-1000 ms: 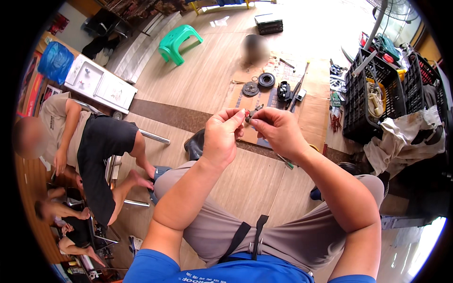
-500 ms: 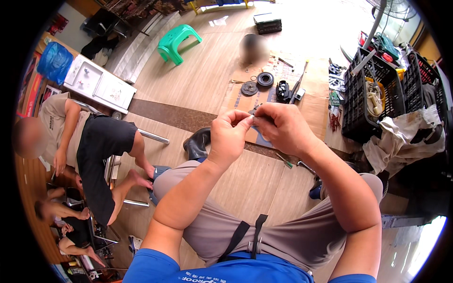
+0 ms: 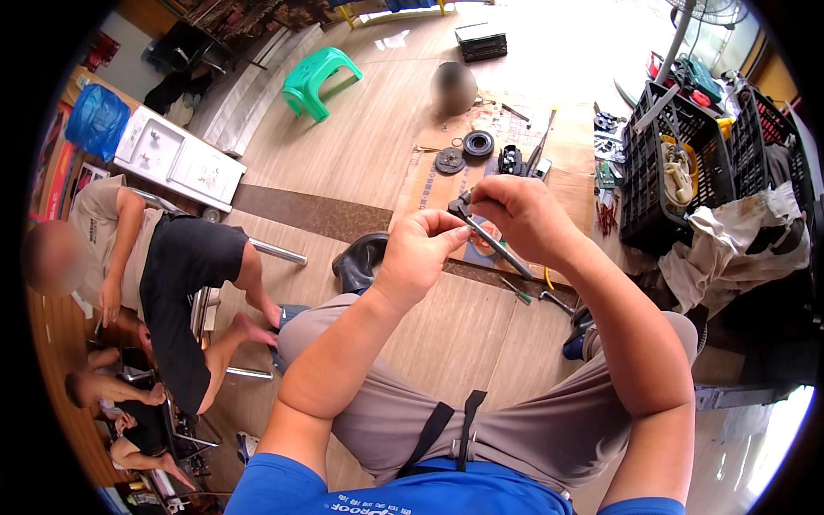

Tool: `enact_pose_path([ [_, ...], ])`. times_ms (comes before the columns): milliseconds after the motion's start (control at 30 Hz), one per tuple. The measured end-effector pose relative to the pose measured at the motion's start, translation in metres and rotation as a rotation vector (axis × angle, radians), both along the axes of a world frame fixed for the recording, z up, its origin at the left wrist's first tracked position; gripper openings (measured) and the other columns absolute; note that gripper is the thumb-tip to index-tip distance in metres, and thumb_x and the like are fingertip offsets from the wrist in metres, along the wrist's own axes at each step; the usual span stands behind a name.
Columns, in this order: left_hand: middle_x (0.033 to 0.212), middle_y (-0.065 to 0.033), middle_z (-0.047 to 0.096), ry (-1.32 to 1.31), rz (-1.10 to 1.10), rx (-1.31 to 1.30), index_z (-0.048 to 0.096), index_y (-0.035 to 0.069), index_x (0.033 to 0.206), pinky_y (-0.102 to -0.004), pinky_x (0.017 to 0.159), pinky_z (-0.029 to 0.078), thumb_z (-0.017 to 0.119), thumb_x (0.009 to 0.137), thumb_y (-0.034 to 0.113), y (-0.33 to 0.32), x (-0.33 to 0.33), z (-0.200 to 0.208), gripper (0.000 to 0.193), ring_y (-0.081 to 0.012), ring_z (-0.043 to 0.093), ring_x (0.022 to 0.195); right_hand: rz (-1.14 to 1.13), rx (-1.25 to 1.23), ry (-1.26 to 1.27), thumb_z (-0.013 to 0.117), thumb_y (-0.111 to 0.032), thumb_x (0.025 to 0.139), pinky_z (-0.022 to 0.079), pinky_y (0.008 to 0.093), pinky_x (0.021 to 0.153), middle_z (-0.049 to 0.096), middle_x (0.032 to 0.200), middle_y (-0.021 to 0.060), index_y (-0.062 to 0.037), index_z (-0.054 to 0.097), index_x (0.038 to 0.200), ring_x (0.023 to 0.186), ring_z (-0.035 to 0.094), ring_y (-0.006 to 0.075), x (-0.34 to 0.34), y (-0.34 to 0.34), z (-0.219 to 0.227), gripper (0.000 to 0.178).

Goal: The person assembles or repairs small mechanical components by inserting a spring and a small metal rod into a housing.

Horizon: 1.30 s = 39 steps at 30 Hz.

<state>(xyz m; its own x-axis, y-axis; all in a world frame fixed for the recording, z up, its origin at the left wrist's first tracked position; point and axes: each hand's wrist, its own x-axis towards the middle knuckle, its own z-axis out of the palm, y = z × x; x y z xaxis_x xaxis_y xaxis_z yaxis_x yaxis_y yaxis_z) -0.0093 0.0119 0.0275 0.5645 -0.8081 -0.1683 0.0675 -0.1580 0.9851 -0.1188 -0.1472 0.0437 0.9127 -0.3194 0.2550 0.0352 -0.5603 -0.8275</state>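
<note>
Dark rod (image 3: 510, 256): being held up in front of the body, above the near edge of the cardboard sheet (image 3: 572, 163), close to both hands.
Long axis: being slanted from the upper left, by the fingertips, to the lower right, where the far end is being left bare beneath the right wrist.
Dark head (image 3: 458, 206): being shown at the rod's upper-left end; whether it is being joined to the rod cannot be told.
Right hand (image 3: 528, 219): being placed nearer the rod; its fingers are being curled narrowly round the upper end, from above and the right.
Left hand (image 3: 416, 251): being kept just left of the rod; thumb and forefinger are being brought near together by the upper end, and whether a small piece is being pinched cannot be told.
Black ring (image 3: 478, 143) and grey disc (image 3: 449, 160): being supported by the cardboard, beyond the hands.
Green-handled tool (image 3: 524, 297): being borne by the floor, nearer the body than the cardboard.
</note>
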Motion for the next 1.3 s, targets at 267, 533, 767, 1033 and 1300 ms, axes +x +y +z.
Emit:
enact_pose_path([
  [267,0.087,-0.0035,0.069,0.091,-0.02,0.029,0.067,0.001,0.097,-0.0191,0.06,0.042,0.066,0.09,0.009,-0.001,-0.003,0.001,0.011,-0.0049,0.056,0.068,0.097,-0.131,-0.057,0.059,-0.015,0.087,0.048,0.0416,0.072,0.061,0.082,0.017,-0.0004,0.06,0.084,0.082,0.061,0.0353,0.002,0.007,-0.003,0.015],
  [533,0.087,-0.0054,0.069,0.334,-0.068,0.001,0.066,0.002,0.095,-0.0214,0.061,0.046,0.064,0.09,0.007,0.002,0.004,-0.005,0.008,-0.0082,0.056,0.065,0.031,-0.017,0.001,0.061,-0.013,0.087,0.05,0.0374,0.067,0.065,0.078,0.0161,0.0006,0.062,0.085,0.073,0.065,0.03,0.005,-0.001,-0.011,0.014],
  [767,0.085,-0.0052,0.067,0.431,-0.017,-0.086,0.064,0.002,0.097,-0.0257,0.065,0.048,0.064,0.091,0.009,0.006,0.014,-0.005,0.009,-0.0121,0.061,0.072,0.01,0.37,0.046,0.064,-0.008,0.089,0.048,0.0297,0.058,0.064,0.072,0.008,0.001,0.064,0.088,0.062,0.055,0.01,0.009,-0.007,-0.033,0.01],
  [1033,0.086,-0.0057,0.067,0.549,0.093,-0.288,0.063,0.002,0.096,-0.0282,0.067,0.051,0.059,0.094,0.007,0.006,0.025,-0.003,0.007,-0.0138,0.062,0.074,-0.007,0.472,0.127,0.064,-0.014,0.092,0.046,0.0294,0.064,0.06,0.069,0.0071,0.0017,0.064,0.092,0.067,0.051,0.0101,0.011,0.016,-0.059,0.016],
  [1300,0.087,-0.0053,0.067,0.275,0.378,-0.232,0.064,0.001,0.095,-0.0226,0.062,0.05,0.062,0.093,0.007,0.003,0.022,-0.005,0.006,-0.0097,0.06,0.069,0.054,0.113,0.197,0.064,-0.013,0.087,0.051,0.0421,0.073,0.065,0.083,0.0224,0.0002,0.065,0.091,0.083,0.065,0.0374,-0.005,0.043,-0.019,0.014],
])
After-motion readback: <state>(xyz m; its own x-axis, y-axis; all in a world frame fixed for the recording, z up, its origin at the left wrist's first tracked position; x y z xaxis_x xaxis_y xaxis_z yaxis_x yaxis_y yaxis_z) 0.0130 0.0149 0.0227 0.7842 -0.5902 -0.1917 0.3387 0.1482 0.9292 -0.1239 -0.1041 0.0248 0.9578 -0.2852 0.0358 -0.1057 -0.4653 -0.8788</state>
